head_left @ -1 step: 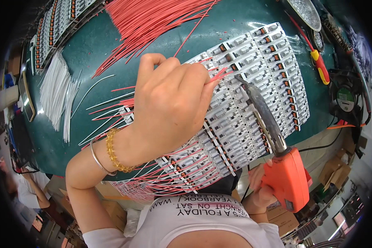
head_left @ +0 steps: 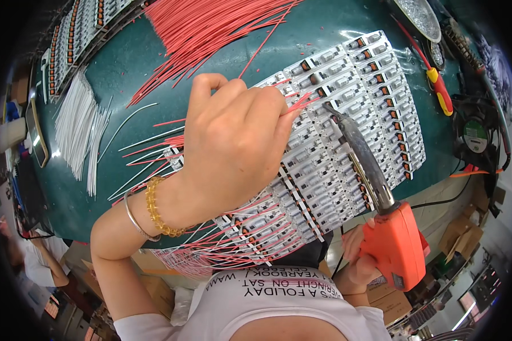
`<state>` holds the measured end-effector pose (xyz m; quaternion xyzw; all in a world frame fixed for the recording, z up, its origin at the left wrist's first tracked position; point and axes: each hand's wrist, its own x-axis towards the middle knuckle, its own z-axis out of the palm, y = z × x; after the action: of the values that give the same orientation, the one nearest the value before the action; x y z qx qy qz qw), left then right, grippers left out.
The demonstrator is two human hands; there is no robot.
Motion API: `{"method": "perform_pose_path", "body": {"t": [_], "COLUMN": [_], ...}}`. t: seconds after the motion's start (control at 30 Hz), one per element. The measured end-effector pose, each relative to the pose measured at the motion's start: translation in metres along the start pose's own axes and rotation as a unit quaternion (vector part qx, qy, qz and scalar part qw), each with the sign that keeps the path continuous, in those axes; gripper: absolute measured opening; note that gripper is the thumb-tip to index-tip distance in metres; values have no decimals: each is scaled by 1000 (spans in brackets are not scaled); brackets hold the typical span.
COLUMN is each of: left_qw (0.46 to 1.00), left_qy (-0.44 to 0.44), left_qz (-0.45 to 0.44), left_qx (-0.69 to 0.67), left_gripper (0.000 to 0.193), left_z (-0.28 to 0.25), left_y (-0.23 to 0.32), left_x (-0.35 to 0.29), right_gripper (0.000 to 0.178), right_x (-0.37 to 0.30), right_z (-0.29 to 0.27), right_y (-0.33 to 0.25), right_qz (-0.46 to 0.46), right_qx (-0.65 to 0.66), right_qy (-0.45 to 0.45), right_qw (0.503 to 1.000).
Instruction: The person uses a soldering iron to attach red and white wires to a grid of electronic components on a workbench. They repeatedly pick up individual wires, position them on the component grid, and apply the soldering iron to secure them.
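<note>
My left hand (head_left: 233, 136) is closed over the panel of small circuit boards (head_left: 338, 79). A few thin red wires (head_left: 300, 104) stick out from its pinched fingertips toward the board pads. The fingers hide their other ends. My right hand (head_left: 358, 250) grips the orange-red soldering gun (head_left: 397, 244) near the panel's front edge. The gun's long dark barrel (head_left: 358, 142) slants up and left. Its narrow tip points at the boards just right of the red wire ends; whether it touches them I cannot tell. Red and white wires (head_left: 256, 227) trail off the panel's near left part.
A large bundle of red wires (head_left: 205, 34) lies at the back, with white wires (head_left: 77, 131) at the left. Further board panels (head_left: 77, 40) stand far left. A red-and-yellow screwdriver (head_left: 440, 94), a metal dish (head_left: 424, 20) and a black fan (head_left: 477, 133) are at the right.
</note>
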<state>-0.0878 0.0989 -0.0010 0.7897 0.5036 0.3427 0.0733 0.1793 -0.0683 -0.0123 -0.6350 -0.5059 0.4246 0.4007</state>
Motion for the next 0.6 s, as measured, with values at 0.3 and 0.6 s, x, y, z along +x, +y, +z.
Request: {"method": "perform_pose_path", "body": {"t": [0.3, 0.6], "left_qw": [1000, 1000], "left_qy": [9, 11], "left_qz": [10, 23], "left_qx": [10, -8], "left_gripper": [15, 12], "left_z": [1, -17], "left_y": [2, 10], "left_x": [1, 9], "right_gripper": [91, 89], "right_x": [15, 12], "right_z": [23, 13], "right_y": [-20, -15], "right_qz": [-44, -40], "right_qx": [76, 100], "right_qy": [20, 4], "right_qw": [996, 994]}}
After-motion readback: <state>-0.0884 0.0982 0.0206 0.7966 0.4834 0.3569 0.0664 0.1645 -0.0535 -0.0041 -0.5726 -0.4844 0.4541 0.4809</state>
